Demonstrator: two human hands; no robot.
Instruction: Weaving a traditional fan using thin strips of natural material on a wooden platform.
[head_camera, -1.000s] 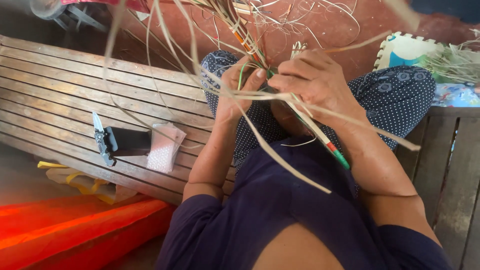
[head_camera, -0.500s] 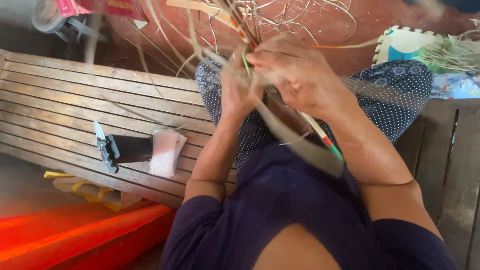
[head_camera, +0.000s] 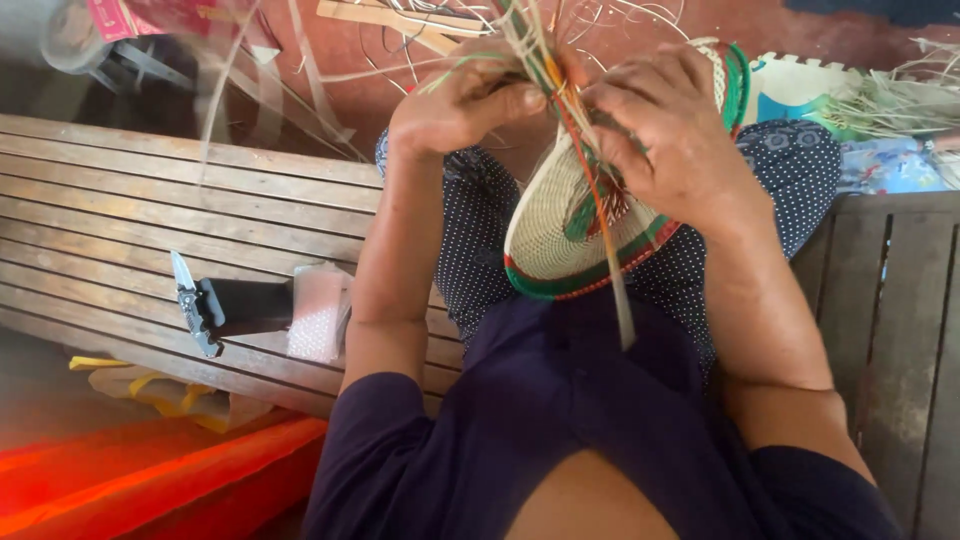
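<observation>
Left hand (head_camera: 455, 105) curling shut around loose straw strands (head_camera: 525, 45), right hand (head_camera: 665, 130) gripping the woven basket (head_camera: 560, 235) just beneath it, basket tilting on edge between both hands, rim facing the person, strands fanning up and away, one trailing downward

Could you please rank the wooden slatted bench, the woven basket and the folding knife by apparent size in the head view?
1. wooden slatted bench
2. woven basket, nearer the camera
3. folding knife
</observation>
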